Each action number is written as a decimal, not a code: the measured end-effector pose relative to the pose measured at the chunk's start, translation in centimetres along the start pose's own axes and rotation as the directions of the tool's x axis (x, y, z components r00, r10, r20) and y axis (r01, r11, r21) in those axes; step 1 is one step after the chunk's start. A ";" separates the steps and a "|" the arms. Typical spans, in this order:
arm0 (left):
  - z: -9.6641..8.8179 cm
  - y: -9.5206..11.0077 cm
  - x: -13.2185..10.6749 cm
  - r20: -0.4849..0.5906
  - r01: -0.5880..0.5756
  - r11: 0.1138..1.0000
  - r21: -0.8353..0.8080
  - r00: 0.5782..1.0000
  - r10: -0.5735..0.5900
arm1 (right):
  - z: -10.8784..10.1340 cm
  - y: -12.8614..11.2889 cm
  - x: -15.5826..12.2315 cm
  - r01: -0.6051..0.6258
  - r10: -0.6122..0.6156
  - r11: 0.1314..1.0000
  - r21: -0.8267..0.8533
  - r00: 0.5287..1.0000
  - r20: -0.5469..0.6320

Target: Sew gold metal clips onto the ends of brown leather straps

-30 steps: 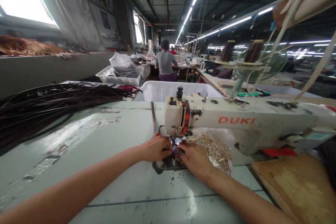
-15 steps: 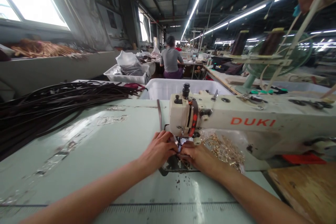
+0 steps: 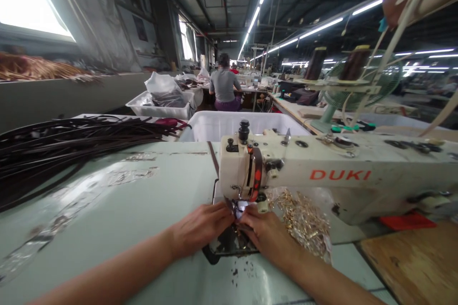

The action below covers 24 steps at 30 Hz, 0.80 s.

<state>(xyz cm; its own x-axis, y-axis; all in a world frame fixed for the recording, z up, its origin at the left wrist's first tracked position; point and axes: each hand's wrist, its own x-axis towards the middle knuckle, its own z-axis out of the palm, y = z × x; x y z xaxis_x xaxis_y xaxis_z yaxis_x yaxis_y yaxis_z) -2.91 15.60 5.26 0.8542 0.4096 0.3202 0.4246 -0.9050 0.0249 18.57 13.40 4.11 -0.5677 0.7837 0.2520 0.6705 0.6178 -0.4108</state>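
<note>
My left hand (image 3: 205, 225) is closed at the needle area of a cream sewing machine (image 3: 339, 164), fingertips pinching a thin dark brown strap (image 3: 213, 158). The strap runs from the table's far edge down behind the machine head to the fingers. My right hand (image 3: 267, 231) is closed just right of the presser foot, also pinching the brown strap; its fingers hide most of that end. Both hands' fingertips nearly meet over the dark needle plate (image 3: 229, 244). A pile of small gold metal fittings (image 3: 304, 221) lies in clear plastic right of my right hand.
A bundle of dark straps (image 3: 71, 145) covers the table's left rear. Behind the machine stands a white plastic bin (image 3: 243, 121). Thread cones (image 3: 354, 63) and a green fan (image 3: 382, 81) stand at right. A wooden board (image 3: 415, 259) lies at front right. A person (image 3: 225, 83) sits farther back.
The view has tilted and shifted, so the machine and hands appear lower and slightly left. Both hands stay at the needle area. The strap behind the machine head now slants more.
</note>
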 end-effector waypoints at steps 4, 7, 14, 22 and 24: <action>0.2 -1.6 0.5 -0.026 -0.032 0.999 -0.010 0.999 0.032 | 0.7 0.2 0.0 -0.033 0.021 0.990 -0.135 0.996 -0.090; 0.4 -1.9 0.4 -0.029 -0.038 0.999 -0.001 0.999 0.038 | 0.8 0.3 -0.3 -0.008 -0.011 0.984 -0.178 0.994 -0.109; 0.8 -2.6 0.1 -0.020 -0.055 0.997 0.051 0.998 0.057 | 0.9 0.2 -0.3 -0.017 -0.001 0.967 -0.255 0.997 -0.072; 0.9 -2.5 0.2 -0.080 -0.085 0.994 0.063 0.993 0.090 | 0.9 -0.3 -0.2 -0.024 0.001 0.945 -0.326 0.997 -0.073; 0.9 -2.0 0.2 -0.055 -0.071 0.993 0.092 0.996 0.076 | 0.9 -0.3 -0.3 -0.024 -0.001 0.937 -0.350 0.997 -0.071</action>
<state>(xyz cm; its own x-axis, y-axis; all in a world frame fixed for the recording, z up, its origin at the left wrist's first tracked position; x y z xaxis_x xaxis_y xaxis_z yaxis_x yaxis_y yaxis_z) -3.35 17.58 4.45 0.8664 0.3326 0.3725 0.3888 -0.9174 -0.0851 18.12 12.92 3.38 -0.5330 0.7855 0.3145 0.8085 0.5824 -0.0845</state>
